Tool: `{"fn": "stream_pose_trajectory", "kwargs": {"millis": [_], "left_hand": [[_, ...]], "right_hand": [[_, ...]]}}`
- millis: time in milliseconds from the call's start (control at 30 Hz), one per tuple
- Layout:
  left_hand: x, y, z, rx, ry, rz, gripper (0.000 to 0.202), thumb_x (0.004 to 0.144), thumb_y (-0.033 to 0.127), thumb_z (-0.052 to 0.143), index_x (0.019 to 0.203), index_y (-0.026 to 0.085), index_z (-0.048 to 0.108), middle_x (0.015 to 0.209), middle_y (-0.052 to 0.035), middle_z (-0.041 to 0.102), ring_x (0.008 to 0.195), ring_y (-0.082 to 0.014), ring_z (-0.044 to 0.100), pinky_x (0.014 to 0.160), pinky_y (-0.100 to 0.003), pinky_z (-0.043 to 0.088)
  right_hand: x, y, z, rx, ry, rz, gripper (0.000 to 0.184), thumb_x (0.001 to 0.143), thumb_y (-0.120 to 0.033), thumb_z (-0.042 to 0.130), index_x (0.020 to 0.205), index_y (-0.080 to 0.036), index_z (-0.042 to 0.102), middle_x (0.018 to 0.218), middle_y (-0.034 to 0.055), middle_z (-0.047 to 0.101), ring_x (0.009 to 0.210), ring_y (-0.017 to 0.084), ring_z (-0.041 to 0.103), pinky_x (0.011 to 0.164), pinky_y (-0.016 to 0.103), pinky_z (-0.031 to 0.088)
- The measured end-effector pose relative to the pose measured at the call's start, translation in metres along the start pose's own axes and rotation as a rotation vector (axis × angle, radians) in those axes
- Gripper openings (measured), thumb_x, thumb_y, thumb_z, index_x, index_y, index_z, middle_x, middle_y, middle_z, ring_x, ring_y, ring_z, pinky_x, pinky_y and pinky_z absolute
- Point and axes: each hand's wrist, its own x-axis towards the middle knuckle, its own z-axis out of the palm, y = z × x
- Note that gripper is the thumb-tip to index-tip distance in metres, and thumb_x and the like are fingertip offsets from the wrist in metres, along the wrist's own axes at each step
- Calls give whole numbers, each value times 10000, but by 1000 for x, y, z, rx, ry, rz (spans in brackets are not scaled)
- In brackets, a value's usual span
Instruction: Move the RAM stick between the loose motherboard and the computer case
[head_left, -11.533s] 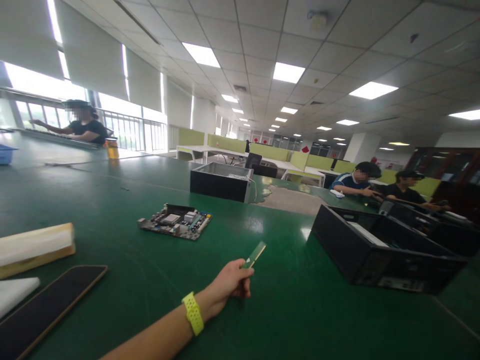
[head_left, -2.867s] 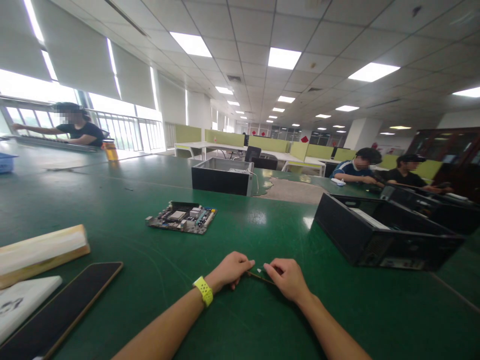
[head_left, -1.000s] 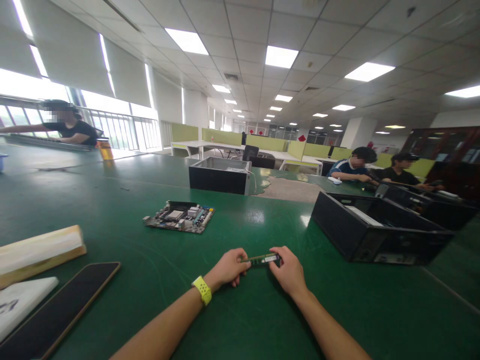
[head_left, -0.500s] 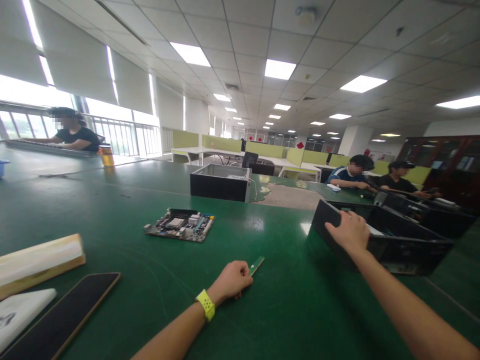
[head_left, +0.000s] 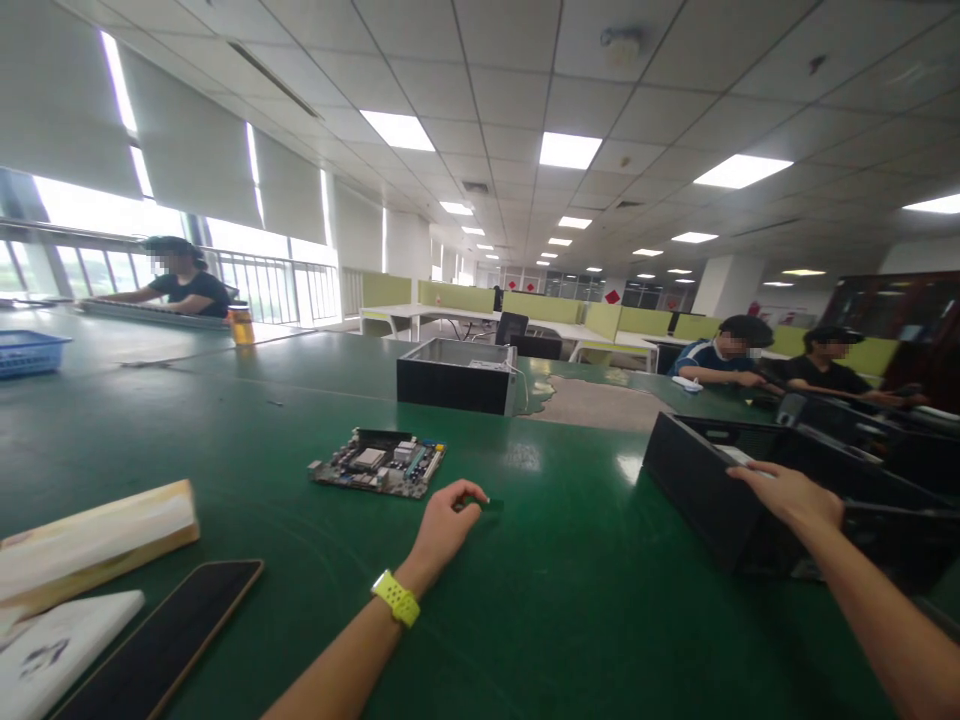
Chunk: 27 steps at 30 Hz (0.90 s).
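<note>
My left hand, with a yellow-green watch band on the wrist, is raised over the green table. Its thumb and index finger pinch a RAM stick, seen nearly edge-on and hard to make out against the tabletop. A motherboard lies flat just beyond that hand. At the right, my right hand is over the near side of a black computer case. Its fingers are stretched out beside a silver part within the case; whether they touch it I cannot tell.
Another computer case stands farther back. A dark flat panel, a white box and a long cream-coloured block lie at the left. A blue basket sits far left. Other people work around the table.
My right hand has left the end edge of the black case and moved right along it. My left hand has lifted slightly and turned, tilting the RAM stick. The view has swung a little left.
</note>
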Motion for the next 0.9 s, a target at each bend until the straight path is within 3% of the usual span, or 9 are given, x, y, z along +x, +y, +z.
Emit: {"fn": "stream_pose_trajectory", "kwargs": {"millis": [67, 267, 433, 533, 633, 733, 800, 900], "left_hand": [[6, 5, -9, 2, 50, 9, 173, 673, 199, 478, 757, 162, 625, 629, 24, 561, 559, -110, 469, 534, -221, 360], [24, 28, -14, -162, 135, 100, 154, 665, 182, 486, 755, 160, 609, 858, -35, 686, 858, -175, 600, 811, -285, 437], [46, 72, -8, -174, 173, 169, 137, 694, 218, 472, 706, 156, 594, 672, -10, 645, 683, -144, 583, 667, -248, 445], [62, 110, 3, -106, 137, 269, 196, 722, 219, 414, 702, 158, 598, 609, 5, 589, 596, -122, 544, 591, -229, 422], [72, 146, 26, 155, -18, 504, 273, 758, 201, 364, 751, 164, 634, 773, -32, 639, 739, -143, 576, 708, -258, 428], [71, 162, 57, 548, -349, 637, 239, 738, 254, 463, 826, 176, 671, 825, -71, 665, 802, -207, 592, 741, -316, 429], [67, 157, 74, 730, -575, 619, 201, 678, 271, 553, 796, 185, 691, 774, -88, 674, 760, -239, 602, 704, -340, 436], [64, 130, 85, 719, -753, 484, 49, 559, 230, 660, 587, 193, 675, 615, -72, 654, 669, -233, 602, 671, -331, 446]], "right_hand": [[-17, -8, -3, -5, -100, 17, 537, 710, -632, 501, 1033, -253, 704, 952, 180, 671, 901, 338, 602, 740, 412, 368], [-105, -50, -13, -76, 33, -202, 574, 737, -661, 415, 1067, -275, 682, 904, 132, 675, 856, 328, 602, 754, 404, 385], [-203, -102, -34, 10, 95, -398, 596, 761, -690, 374, 999, -260, 710, 923, 148, 646, 819, 333, 579, 782, 467, 364], [-264, -129, -33, 166, 123, -530, 561, 741, -677, 442, 1008, -260, 704, 1044, 163, 621, 917, 365, 548, 869, 512, 331], [-324, -152, -15, 352, 88, -687, 615, 641, -703, 544, 1119, -327, 636, 1118, 120, 607, 1031, 416, 496, 913, 567, 297], [-358, -172, -15, 528, -51, -893, 824, 541, -743, 591, 1257, -342, 522, 1123, 86, 617, 1091, 416, 473, 898, 554, 338], [-352, -183, -39, 548, -217, -1005, 796, 559, -756, 560, 1219, -310, 566, 1039, 82, 657, 1013, 374, 538, 833, 498, 403], [-296, -192, -88, 428, -550, -1022, 453, 749, -628, 454, 878, -282, 717, 712, 33, 680, 696, 236, 609, 655, 361, 451]]}}
